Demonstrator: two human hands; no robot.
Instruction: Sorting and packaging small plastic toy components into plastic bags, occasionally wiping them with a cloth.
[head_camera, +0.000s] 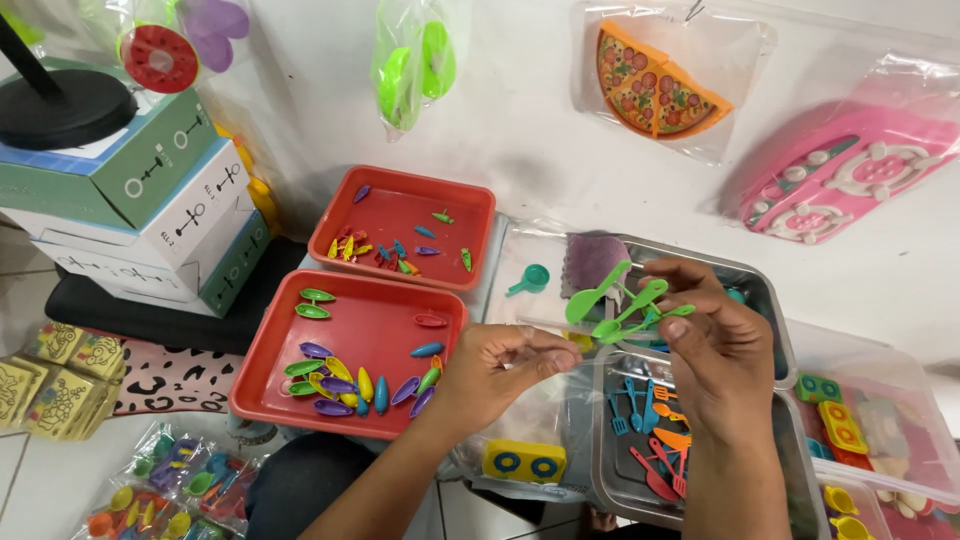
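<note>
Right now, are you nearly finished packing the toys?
Some looks done: filled toy bags lie by the floor. In hand: the right hand holds green toy utensils while the left hand pinches a clear bag. Left: loose pieces in both red trays and more utensils in the metal tray.

Two bare forearms ending in a bare left hand and bare right hand; no sleeves, rings or wristwear visible. Dark trouser fabric covers the knee.
</note>
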